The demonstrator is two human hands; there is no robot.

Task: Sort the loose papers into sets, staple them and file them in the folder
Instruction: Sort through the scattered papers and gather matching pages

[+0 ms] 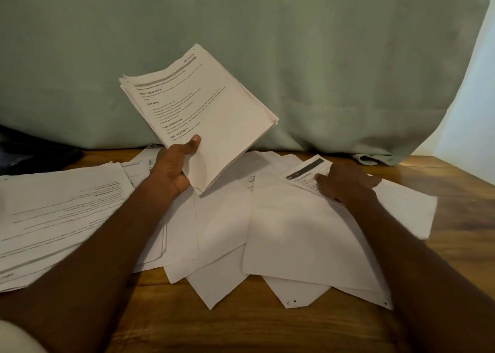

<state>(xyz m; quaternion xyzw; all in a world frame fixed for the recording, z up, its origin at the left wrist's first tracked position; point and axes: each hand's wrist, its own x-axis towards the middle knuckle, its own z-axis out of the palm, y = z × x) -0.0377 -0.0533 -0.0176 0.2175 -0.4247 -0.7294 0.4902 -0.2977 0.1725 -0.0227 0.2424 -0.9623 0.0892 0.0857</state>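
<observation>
While sorting is under way, a stack is held up by the left hand, thumb clamped on its near edge.
A printed sheet is pressed, perhaps pinched, by the right hand at the far right of the loose papers; neighbouring sheets could be dragged along, mixing sets.

Bare wooden table runs along the bottom of the frame and up the right edge, where a hand could pass freely. The middle band is covered by overlapping loose papers, with a thicker printed pile at the left. Above them the left hand lifts a sheaf of pages into the centre, the right hand rests at centre right, and a green cloth closes the whole upper frame.
</observation>
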